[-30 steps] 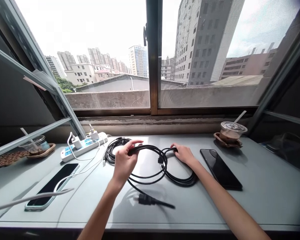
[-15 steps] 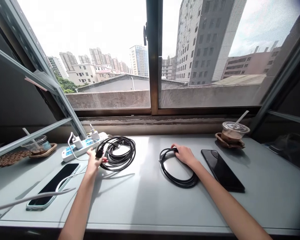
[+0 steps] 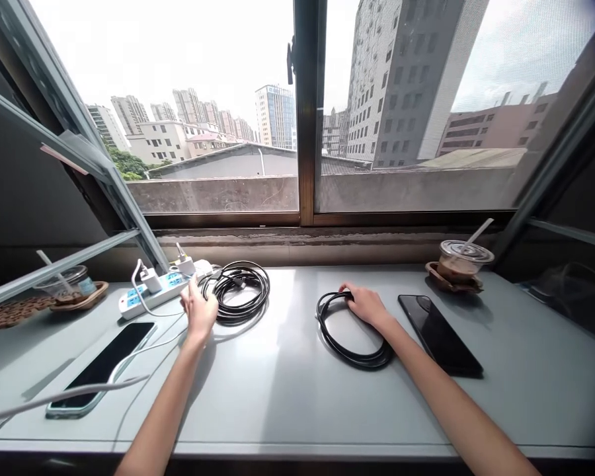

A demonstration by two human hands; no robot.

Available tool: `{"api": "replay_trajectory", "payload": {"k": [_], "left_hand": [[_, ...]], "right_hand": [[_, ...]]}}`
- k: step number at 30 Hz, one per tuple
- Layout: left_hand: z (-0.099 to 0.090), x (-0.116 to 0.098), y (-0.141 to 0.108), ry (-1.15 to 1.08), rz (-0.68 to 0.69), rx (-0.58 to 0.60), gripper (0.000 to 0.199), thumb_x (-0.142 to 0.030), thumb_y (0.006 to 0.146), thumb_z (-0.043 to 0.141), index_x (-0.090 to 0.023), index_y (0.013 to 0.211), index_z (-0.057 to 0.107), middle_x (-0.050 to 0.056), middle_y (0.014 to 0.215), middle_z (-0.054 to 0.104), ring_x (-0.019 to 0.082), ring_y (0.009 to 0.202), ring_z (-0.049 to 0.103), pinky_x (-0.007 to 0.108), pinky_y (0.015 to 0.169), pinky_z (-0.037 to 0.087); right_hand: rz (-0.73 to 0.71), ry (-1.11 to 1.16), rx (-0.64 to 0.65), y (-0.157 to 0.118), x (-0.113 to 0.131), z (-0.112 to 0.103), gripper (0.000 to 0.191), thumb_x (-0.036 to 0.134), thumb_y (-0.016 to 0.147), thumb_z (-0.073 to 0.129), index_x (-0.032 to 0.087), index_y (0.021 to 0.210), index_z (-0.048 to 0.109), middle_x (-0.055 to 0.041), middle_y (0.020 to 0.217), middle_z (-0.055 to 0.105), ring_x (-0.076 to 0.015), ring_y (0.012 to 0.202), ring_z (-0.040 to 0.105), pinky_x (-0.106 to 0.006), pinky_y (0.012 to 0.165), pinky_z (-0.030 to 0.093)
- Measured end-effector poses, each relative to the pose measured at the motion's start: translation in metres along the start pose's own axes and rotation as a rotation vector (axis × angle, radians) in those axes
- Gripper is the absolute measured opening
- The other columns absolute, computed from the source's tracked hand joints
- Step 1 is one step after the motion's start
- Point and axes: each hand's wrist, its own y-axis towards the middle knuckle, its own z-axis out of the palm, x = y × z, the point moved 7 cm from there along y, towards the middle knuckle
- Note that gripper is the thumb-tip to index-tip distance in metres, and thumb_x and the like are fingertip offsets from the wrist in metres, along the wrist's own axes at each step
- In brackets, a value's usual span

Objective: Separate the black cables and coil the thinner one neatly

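Two coils of black cable lie on the pale table. My left hand (image 3: 199, 311) is at the left edge of the larger coil (image 3: 242, 311), its fingers bent and partly round the cable; the connector there is hidden. The smaller coil (image 3: 354, 359) rests at centre right, and my right hand (image 3: 364, 304) pinches its upper right part, where the cable end runs under the fingers. Some loose cable ends show inside the larger coil.
A white power strip (image 3: 161, 291) with plugged chargers stands behind my left hand. Phones lie at left (image 3: 102, 367) and right (image 3: 439, 336), a white cable (image 3: 79, 391) crossing the left one. Iced drinks in holders stand at far left (image 3: 72, 285) and back right (image 3: 461, 264).
My left hand has turned and shifted slightly right, and the black connector seen in it before is now out of sight. The larger coil's near side has settled lower and tighter. My right hand stays put.
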Motion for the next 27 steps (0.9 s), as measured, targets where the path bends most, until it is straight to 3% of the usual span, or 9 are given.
{"api": "replay_trajectory", "payload": {"k": [3,4,7,9,11,14,18,21,27], "left_hand": [[0.001,-0.024,-0.014,0.151,0.159,-0.063,0.060,-0.036,0.087,0.043,-0.011,0.140,0.031,0.021,0.140,0.034,0.034,0.133,0.028,0.049,0.109,0.022],[0.011,-0.033,-0.021,0.166,0.272,0.031,0.060,-0.042,0.087,0.042,-0.015,0.140,0.032,0.018,0.139,0.037,0.032,0.132,0.032,0.048,0.108,0.024],[0.062,-0.045,-0.053,0.243,0.609,0.510,0.066,-0.054,0.082,0.047,-0.021,0.138,0.036,0.013,0.137,0.043,0.031,0.127,0.038,0.048,0.105,0.029],[0.083,-0.039,-0.063,0.322,0.708,0.610,0.069,-0.056,0.079,0.051,-0.019,0.136,0.040,0.014,0.133,0.047,0.033,0.123,0.042,0.049,0.102,0.032],[0.091,-0.032,-0.058,0.356,0.734,0.552,0.066,-0.054,0.082,0.048,-0.014,0.135,0.043,0.016,0.123,0.051,0.031,0.114,0.049,0.045,0.097,0.038],[0.092,-0.020,-0.040,0.376,0.635,0.498,0.070,-0.054,0.086,0.039,-0.010,0.139,0.036,0.018,0.118,0.052,0.028,0.094,0.060,0.039,0.082,0.047],[0.087,-0.013,-0.024,0.406,0.571,0.544,0.066,-0.053,0.086,0.038,-0.015,0.139,0.039,0.015,0.121,0.058,0.031,0.106,0.058,0.037,0.084,0.047],[0.081,-0.011,-0.017,0.454,0.492,0.552,0.059,-0.052,0.088,0.036,-0.019,0.134,0.048,0.012,0.111,0.064,0.030,0.099,0.060,0.038,0.081,0.046],[0.057,-0.059,-0.040,0.316,0.594,0.257,0.060,-0.055,0.086,0.036,-0.014,0.125,0.055,0.017,0.122,0.054,0.033,0.113,0.048,0.047,0.096,0.034]], "right_hand": [[0.003,0.033,-0.015,-0.001,0.001,-0.002,0.030,0.019,0.085,0.043,0.023,0.112,0.057,-0.0071,0.094,0.068,-0.0207,0.085,0.062,-0.026,0.066,0.032],[0.006,0.049,-0.021,-0.001,0.001,-0.003,0.030,0.019,0.085,0.043,0.023,0.111,0.059,-0.0068,0.093,0.069,-0.0204,0.085,0.062,-0.026,0.066,0.032],[0.038,0.115,-0.051,-0.001,0.001,-0.007,0.028,0.024,0.080,0.050,0.024,0.105,0.063,-0.0056,0.089,0.069,-0.0209,0.085,0.061,-0.027,0.069,0.033],[0.069,0.169,-0.071,-0.001,0.000,-0.011,0.028,0.032,0.074,0.058,0.025,0.100,0.066,-0.0051,0.087,0.069,-0.0220,0.086,0.060,-0.028,0.071,0.034],[0.092,0.231,-0.073,-0.001,-0.002,-0.013,0.030,0.037,0.068,0.063,0.025,0.095,0.068,-0.0046,0.086,0.069,-0.0224,0.085,0.060,-0.029,0.072,0.036],[0.101,0.352,-0.032,-0.001,-0.006,-0.013,0.027,0.036,0.064,0.066,0.026,0.088,0.071,-0.0023,0.085,0.068,-0.0204,0.082,0.059,-0.028,0.071,0.037],[0.089,0.583,0.089,-0.002,-0.009,-0.011,0.030,0.040,0.061,0.070,0.020,0.082,0.070,-0.0005,0.069,0.063,-0.0143,0.063,0.054,-0.024,0.056,0.039],[0.064,0.779,0.134,-0.003,-0.004,-0.016,0.034,0.045,0.061,0.070,0.015,0.076,0.067,0.0013,0.060,0.054,-0.0087,0.050,0.043,-0.020,0.043,0.033],[0.064,1.106,-0.093,-0.008,0.020,-0.041,0.038,0.053,0.066,0.061,0.017,0.078,0.056,0.0067,0.056,0.037,-0.0052,0.045,0.030,-0.018,0.037,0.028]]}}
